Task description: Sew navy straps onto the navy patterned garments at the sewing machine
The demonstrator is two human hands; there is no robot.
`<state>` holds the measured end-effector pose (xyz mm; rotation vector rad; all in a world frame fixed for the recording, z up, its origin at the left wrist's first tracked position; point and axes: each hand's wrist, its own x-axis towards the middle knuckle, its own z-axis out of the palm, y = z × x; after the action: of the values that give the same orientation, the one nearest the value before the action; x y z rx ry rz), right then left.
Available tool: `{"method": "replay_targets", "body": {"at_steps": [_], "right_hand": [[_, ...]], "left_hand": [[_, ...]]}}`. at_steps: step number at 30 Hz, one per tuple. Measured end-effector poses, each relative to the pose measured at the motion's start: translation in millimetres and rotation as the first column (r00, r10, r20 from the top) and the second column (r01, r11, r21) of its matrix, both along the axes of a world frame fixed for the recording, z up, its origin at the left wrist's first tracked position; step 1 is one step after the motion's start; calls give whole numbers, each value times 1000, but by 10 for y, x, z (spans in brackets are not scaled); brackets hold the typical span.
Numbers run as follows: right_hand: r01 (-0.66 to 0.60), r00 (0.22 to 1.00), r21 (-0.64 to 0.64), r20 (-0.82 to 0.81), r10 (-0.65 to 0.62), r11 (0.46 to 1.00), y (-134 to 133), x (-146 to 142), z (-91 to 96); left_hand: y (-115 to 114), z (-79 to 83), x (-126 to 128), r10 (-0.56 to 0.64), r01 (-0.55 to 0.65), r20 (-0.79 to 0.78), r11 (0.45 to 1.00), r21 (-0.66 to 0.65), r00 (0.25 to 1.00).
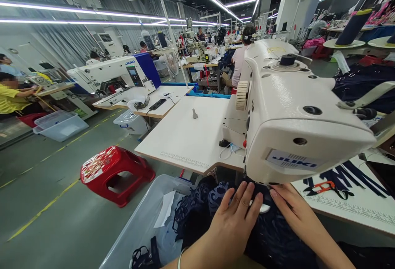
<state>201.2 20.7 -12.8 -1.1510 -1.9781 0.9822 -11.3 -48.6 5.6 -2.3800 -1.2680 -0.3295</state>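
Observation:
Navy lace fabric (277, 236) is bunched below the head of a white JUKI sewing machine (293, 137). My left hand (234, 219) lies across it, fingers spread and stretched forward, beside the needle area. On the other side, my right hand (291, 207) has thumb and forefinger drawn together at the fabric's edge; the machine head hides part of its fingers. A small white curved piece (261, 207) shows between the hands, partly behind my left fingers. The needle and the exact stitching spot are hidden.
Under the work sits a clear plastic bin (135, 223) with more dark fabric. Orange-handled snips (321, 188) and navy strips (359, 178) lie on the right. A red stool (132, 170) stands left; a metal piece (194, 114) rests on the white tabletop (185, 137).

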Motion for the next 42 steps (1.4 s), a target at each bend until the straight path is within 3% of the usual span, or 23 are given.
{"method": "replay_targets", "body": {"at_steps": [5,11,22,27,42], "right_hand": [[-30,998,56,57,27,998,101,-25,58],[-14,994,98,110,3,995,174,13,-14],[1,991,117,135,-17,993,194,1,19],[28,989,119,139,-44,993,175,7,24],[-23,983,175,184,-10,984,222,1,25]], "left_hand": [[-1,-12,89,69,-69,4,994,90,998],[1,-73,186,131,-128,-5,978,163,991],[-17,-9,248,138,-140,22,974,180,990],[-21,-55,241,140,-140,12,975,171,990],[-19,-60,214,130,-128,-5,979,157,992]]}}
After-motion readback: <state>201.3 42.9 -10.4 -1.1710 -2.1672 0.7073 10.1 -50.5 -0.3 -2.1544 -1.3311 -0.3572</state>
